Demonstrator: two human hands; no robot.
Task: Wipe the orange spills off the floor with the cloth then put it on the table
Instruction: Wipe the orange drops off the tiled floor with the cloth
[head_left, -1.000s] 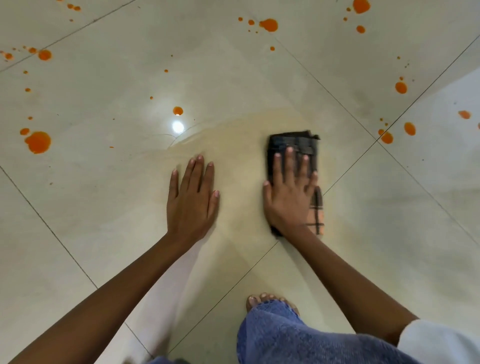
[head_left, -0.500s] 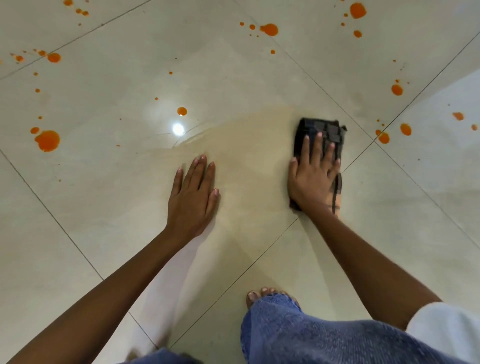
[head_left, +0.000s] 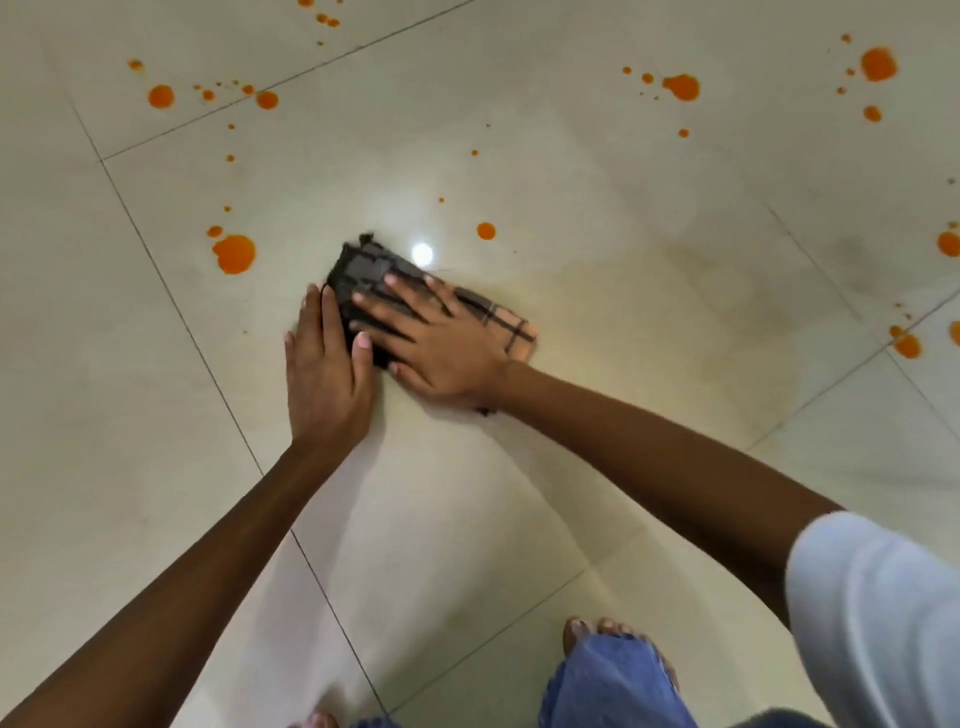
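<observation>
A dark checked cloth (head_left: 363, 270), folded, lies flat on the pale tiled floor (head_left: 571, 182). My right hand (head_left: 431, 338) presses down on it with fingers spread, pointing up-left. Flat on the tile beside it rests my left hand (head_left: 327, 374), its thumb touching the cloth's near edge. A large orange spill (head_left: 235, 253) sits just left of the cloth, and a small orange drop (head_left: 486, 230) lies to its upper right. More orange spots (head_left: 681, 87) are scattered across the far tiles. A faint yellowish smear (head_left: 675, 322) covers the tile right of the cloth.
My bare toes (head_left: 597, 631) and blue trouser leg (head_left: 613, 686) are at the bottom, a white sleeve (head_left: 878, 613) at the lower right. Orange drops (head_left: 906, 344) mark the right tile joint. A ceiling light reflects (head_left: 422, 253) by the cloth. No table is in view.
My right hand has slid the cloth leftward across the wiped patch until it meets my left hand. The view has shifted, bringing the left spills closer to the middle.
</observation>
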